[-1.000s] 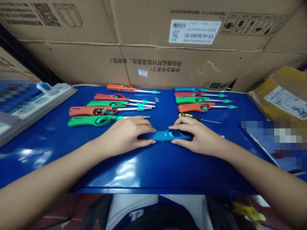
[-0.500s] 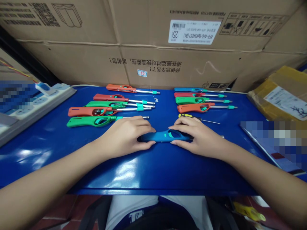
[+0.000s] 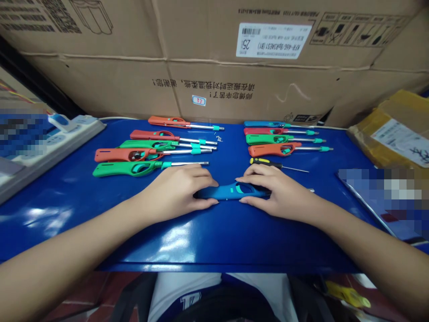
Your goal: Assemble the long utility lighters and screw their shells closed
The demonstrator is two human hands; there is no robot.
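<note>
A blue long-neck gas lighter [image 3: 225, 192] lies flat on the blue table in front of me, its handle to the left and its metal tip just showing past my right hand. My left hand [image 3: 182, 188] grips the handle end between thumb and fingers. Around the trigger end, my right hand [image 3: 278, 190] is closed and hides most of the barrel. Just behind that hand is a screwdriver [image 3: 266, 162] with a yellow and black handle. A green lighter [image 3: 125, 168] lies nearest behind my left hand, and an orange lighter [image 3: 275, 149] lies beyond the screwdriver.
Several more lighters lie in two groups, including a red one [image 3: 154, 136] at left and a blue one [image 3: 264, 124] at right. Behind them stands a large cardboard box [image 3: 208, 71]. A power strip [image 3: 56, 138] is at far left, a taped parcel [image 3: 398, 129] at far right.
The camera view has shifted very slightly. Both hands keep the same hold on the blue lighter, and nothing else has visibly moved.
</note>
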